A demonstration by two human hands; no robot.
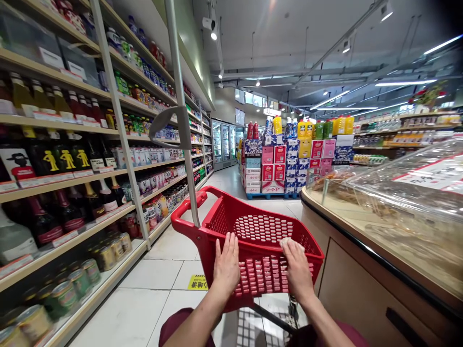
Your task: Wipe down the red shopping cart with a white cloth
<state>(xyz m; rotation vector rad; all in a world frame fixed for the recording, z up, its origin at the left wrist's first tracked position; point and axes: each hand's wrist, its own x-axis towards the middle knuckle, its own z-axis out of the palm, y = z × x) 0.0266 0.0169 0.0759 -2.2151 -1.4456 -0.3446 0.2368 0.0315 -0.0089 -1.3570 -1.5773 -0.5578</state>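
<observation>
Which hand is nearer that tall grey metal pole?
Left. The left hand is just right of the pole; the right hand is farther right, at the rim of the red plastic basket.

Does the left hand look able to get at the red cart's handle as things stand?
Probably yes: the left hand, its fingers extended and seemingly holding nothing, is close by in front of the cart. The grey pole crosses the handle but leaves much of it exposed.

On the floor (144, 274), a yellow sticker (197, 282) — “地滑” in black.
</observation>
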